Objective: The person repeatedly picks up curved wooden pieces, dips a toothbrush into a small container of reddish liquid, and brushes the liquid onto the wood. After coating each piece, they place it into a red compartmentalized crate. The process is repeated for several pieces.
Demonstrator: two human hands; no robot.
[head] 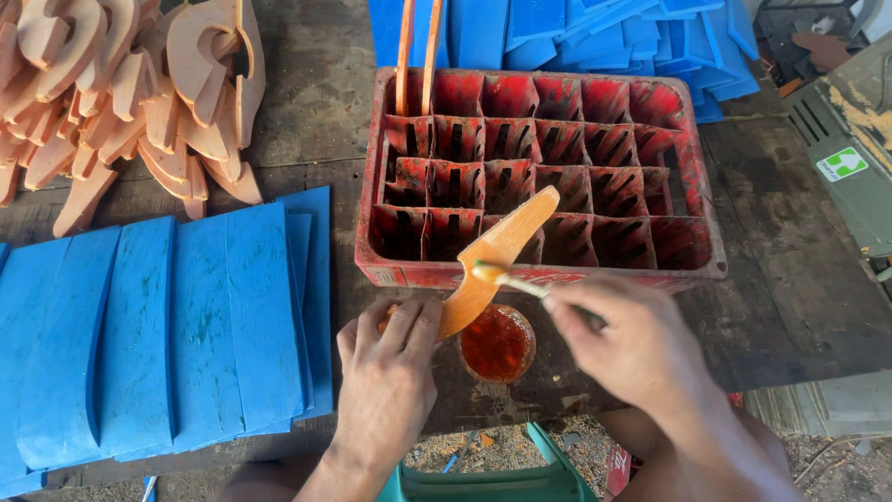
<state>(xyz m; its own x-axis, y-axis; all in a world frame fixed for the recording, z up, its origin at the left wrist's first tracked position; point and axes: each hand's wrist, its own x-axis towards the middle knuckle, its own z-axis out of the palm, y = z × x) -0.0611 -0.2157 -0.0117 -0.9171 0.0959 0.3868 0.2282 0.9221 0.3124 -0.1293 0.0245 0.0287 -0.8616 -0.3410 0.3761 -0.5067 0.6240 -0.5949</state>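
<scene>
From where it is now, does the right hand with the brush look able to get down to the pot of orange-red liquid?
Probably yes. The right hand holds the brush just above and beside the pot, whose open top shows uncovered. The wooden piece in the left hand slants past its left rim but leaves most of the opening free.

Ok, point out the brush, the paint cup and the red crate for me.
brush (502, 275), head view, bristle end on the wooden piece.
paint cup (497, 342), head view, orange liquid surface.
red crate (548, 275), head view, near rim.
</scene>
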